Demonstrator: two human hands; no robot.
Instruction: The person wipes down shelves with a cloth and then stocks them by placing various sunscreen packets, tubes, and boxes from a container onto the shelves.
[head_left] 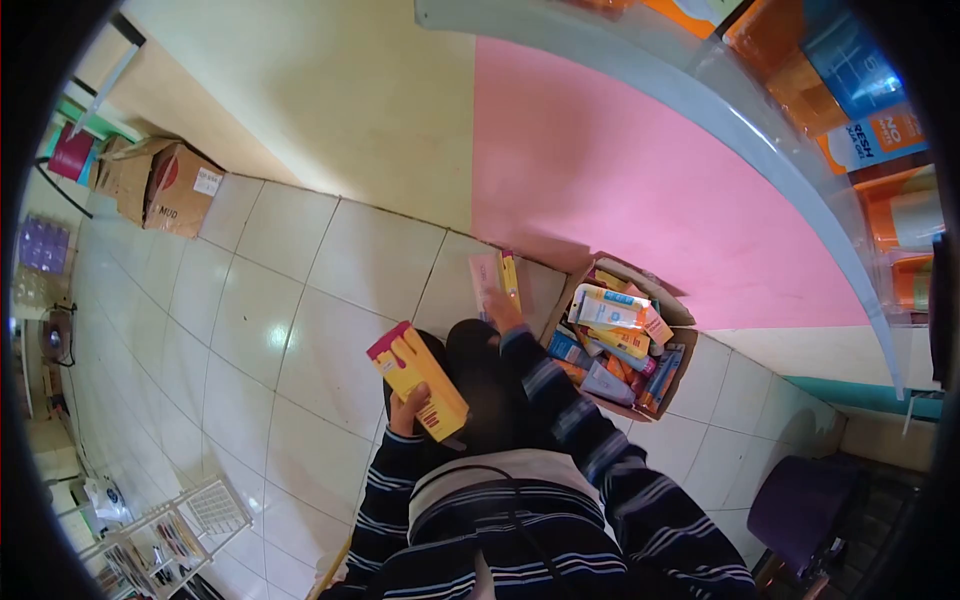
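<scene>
My left hand is wrapped round a yellow carton with a magenta drip pattern at its top end, held tilted over my lap. My right hand reaches down to a pale pink box by the wall, its fingers right at the near end and smeared by motion. Beside the pink box stands a narrow yellow box. To the right of this hand, an open cardboard box on the floor holds many tubes and packs, including a white and blue pack on top.
A transparent shelf edge with orange and blue packs curves overhead at right. On the tiled floor are a brown carton at far left and a white rack at lower left. A purple chair stands at lower right.
</scene>
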